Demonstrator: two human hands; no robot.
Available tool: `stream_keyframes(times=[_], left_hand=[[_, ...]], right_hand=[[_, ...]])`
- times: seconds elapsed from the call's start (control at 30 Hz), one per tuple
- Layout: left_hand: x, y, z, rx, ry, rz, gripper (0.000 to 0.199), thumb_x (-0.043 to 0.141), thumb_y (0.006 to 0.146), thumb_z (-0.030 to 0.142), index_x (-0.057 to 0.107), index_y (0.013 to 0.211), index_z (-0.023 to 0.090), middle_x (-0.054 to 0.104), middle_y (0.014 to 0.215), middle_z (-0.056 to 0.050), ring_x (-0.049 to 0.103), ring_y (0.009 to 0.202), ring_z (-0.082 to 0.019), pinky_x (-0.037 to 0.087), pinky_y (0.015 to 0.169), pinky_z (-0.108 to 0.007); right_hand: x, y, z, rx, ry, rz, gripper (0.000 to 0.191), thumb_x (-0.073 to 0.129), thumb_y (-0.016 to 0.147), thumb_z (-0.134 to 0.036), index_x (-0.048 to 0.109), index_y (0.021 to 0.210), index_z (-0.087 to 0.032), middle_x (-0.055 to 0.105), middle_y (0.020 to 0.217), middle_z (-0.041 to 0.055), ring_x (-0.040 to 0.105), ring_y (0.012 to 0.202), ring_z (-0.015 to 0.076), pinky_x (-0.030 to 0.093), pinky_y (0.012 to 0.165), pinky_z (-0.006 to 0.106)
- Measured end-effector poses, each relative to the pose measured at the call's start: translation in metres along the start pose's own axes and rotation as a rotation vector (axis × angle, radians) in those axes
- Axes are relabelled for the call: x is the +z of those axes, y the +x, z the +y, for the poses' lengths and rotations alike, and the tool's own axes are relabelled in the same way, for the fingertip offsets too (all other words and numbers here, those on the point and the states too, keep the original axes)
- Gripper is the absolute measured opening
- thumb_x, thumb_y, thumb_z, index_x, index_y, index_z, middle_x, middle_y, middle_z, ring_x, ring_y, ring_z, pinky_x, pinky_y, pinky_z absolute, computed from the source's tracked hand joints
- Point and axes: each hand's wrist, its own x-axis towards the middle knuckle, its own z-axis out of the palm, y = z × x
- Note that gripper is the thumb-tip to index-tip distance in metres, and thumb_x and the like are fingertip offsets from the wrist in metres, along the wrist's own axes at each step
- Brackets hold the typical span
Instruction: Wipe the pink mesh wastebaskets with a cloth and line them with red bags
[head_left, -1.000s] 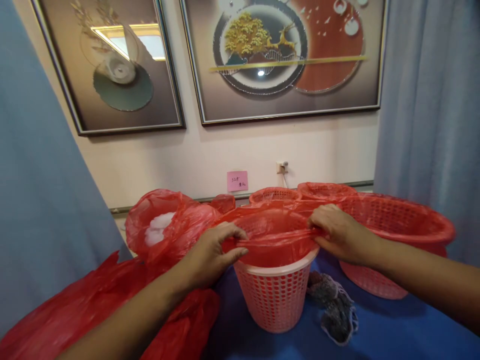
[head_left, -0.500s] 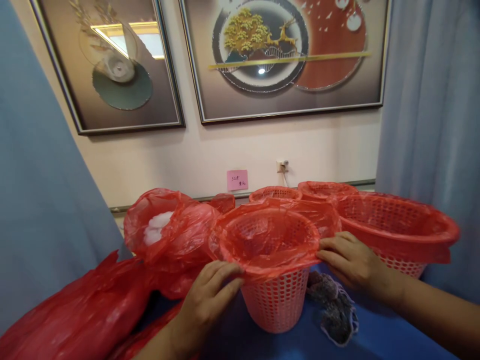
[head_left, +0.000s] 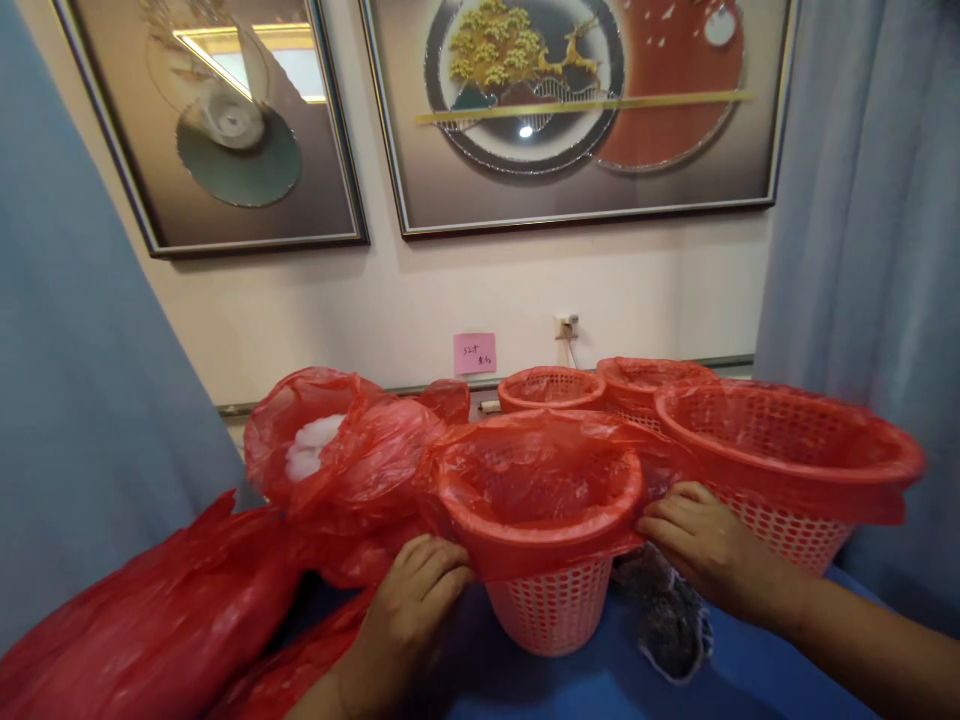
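A small plastic basket [head_left: 551, 605] with a perforated wall stands upright in the middle of the blue surface. Its rim is covered by a red plastic bag [head_left: 525, 555], folded over the outside and lining the inside. At the basket's left, my left hand [head_left: 420, 600] has its fingers closed on the bag's edge. On the right side, my right hand [head_left: 694, 535] pinches the bag's edge just below the rim. A dark grey, furry-looking bundle with a pale edge [head_left: 671, 625] lies beside the basket, under my right hand.
A large bag-lined basket [head_left: 795, 530] stands at the right, with smaller baskets [head_left: 551, 390] behind. To the left are a red bag with white fluffy stuff [head_left: 315, 445] inside and a full red bag [head_left: 142, 610]. Blue curtains [head_left: 855, 220] hang at both sides.
Both hands have moved slightly outward and down. The bag's edge now hangs lower over the outside of the basket, with its front fold smoother.
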Motion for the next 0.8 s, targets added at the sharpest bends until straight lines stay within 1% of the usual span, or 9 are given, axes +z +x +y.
stream_keyframes(times=[0.17, 0.27, 0.33, 0.4, 0.43, 0.53, 0.6, 0.67, 0.8], left_hand=[[-0.013, 0.000, -0.004, -0.194, -0.037, 0.057, 0.028, 0.054, 0.097, 0.010, 0.065, 0.117, 0.024, 0.078, 0.108, -0.005, 0.075, 0.099, -0.019, 0.059, 0.090, -0.030], [-0.026, 0.026, -0.021, -0.304, -0.043, 0.173, 0.023, 0.058, 0.097, 0.014, 0.066, 0.116, 0.024, 0.077, 0.111, -0.005, 0.074, 0.105, -0.019, 0.057, 0.099, -0.033], [-0.028, 0.055, -0.040, -0.423, -0.065, 0.117, 0.019, 0.058, 0.097, 0.024, 0.068, 0.112, 0.021, 0.077, 0.117, -0.008, 0.071, 0.114, -0.025, 0.054, 0.106, -0.042], [-0.021, 0.087, -0.064, -0.630, -0.147, -0.083, 0.030, 0.063, 0.092, 0.034, 0.069, 0.117, 0.019, 0.074, 0.128, -0.012, 0.066, 0.125, -0.031, 0.048, 0.113, -0.048], [-0.015, 0.101, -0.076, -0.666, -0.178, -0.156, 0.036, 0.067, 0.089, 0.036, 0.069, 0.120, 0.019, 0.073, 0.131, -0.013, 0.065, 0.125, -0.032, 0.048, 0.112, -0.049], [0.011, 0.131, -0.108, -0.740, -0.250, -0.299, 0.028, 0.075, 0.082, 0.033, 0.074, 0.106, 0.019, 0.079, 0.115, -0.012, 0.072, 0.108, -0.030, 0.053, 0.102, -0.044], [0.027, 0.141, -0.124, -0.792, -0.291, -0.378, 0.016, 0.079, 0.082, 0.027, 0.074, 0.094, 0.018, 0.079, 0.099, -0.008, 0.072, 0.095, -0.025, 0.055, 0.094, -0.041], [0.041, 0.146, -0.134, -0.852, -0.332, -0.436, 0.014, 0.080, 0.087, 0.028, 0.072, 0.086, 0.017, 0.075, 0.089, -0.003, 0.071, 0.086, -0.021, 0.057, 0.088, -0.039], [0.055, 0.151, -0.139, -0.982, -0.485, -0.423, 0.024, 0.074, 0.096, 0.036, 0.069, 0.087, 0.015, 0.071, 0.086, 0.000, 0.068, 0.079, -0.016, 0.058, 0.077, -0.034]], right_hand=[[-0.006, -0.002, -0.005, 0.100, 0.088, 0.021, 0.025, 0.053, 0.101, -0.016, 0.065, 0.123, -0.018, 0.071, 0.120, 0.0122, 0.069, 0.103, 0.0223, 0.055, 0.086, 0.038], [-0.015, 0.016, 0.007, 0.166, 0.096, 0.178, 0.031, 0.055, 0.100, -0.013, 0.063, 0.129, -0.021, 0.068, 0.126, 0.0116, 0.066, 0.116, 0.0227, 0.055, 0.097, 0.039], [-0.015, 0.037, 0.022, 0.253, 0.075, 0.225, 0.032, 0.057, 0.100, -0.019, 0.062, 0.132, -0.022, 0.066, 0.132, 0.0124, 0.062, 0.125, 0.0252, 0.051, 0.106, 0.044], [-0.010, 0.062, 0.041, 0.428, 0.058, 0.109, 0.036, 0.060, 0.100, -0.028, 0.061, 0.136, -0.021, 0.062, 0.141, 0.0134, 0.058, 0.134, 0.0275, 0.047, 0.113, 0.046], [-0.006, 0.074, 0.051, 0.533, 0.054, -0.004, 0.038, 0.061, 0.100, -0.030, 0.062, 0.136, -0.020, 0.062, 0.143, 0.0131, 0.057, 0.136, 0.0276, 0.046, 0.114, 0.045], [0.010, 0.104, 0.078, 0.739, 0.051, -0.299, 0.025, 0.058, 0.101, -0.028, 0.071, 0.121, -0.021, 0.074, 0.125, 0.0100, 0.069, 0.119, 0.0257, 0.052, 0.101, 0.037], [0.022, 0.118, 0.092, 0.799, 0.033, -0.372, 0.019, 0.058, 0.100, -0.023, 0.076, 0.103, -0.018, 0.078, 0.106, 0.0106, 0.073, 0.105, 0.0267, 0.054, 0.091, 0.037], [0.033, 0.126, 0.100, 0.856, 0.007, -0.420, 0.017, 0.060, 0.100, -0.023, 0.075, 0.094, -0.016, 0.078, 0.101, 0.0120, 0.073, 0.101, 0.0274, 0.055, 0.089, 0.038], [0.048, 0.133, 0.101, 0.942, -0.013, -0.443, 0.025, 0.066, 0.102, -0.036, 0.070, 0.113, -0.014, 0.073, 0.114, 0.0089, 0.070, 0.105, 0.0229, 0.058, 0.094, 0.044]])
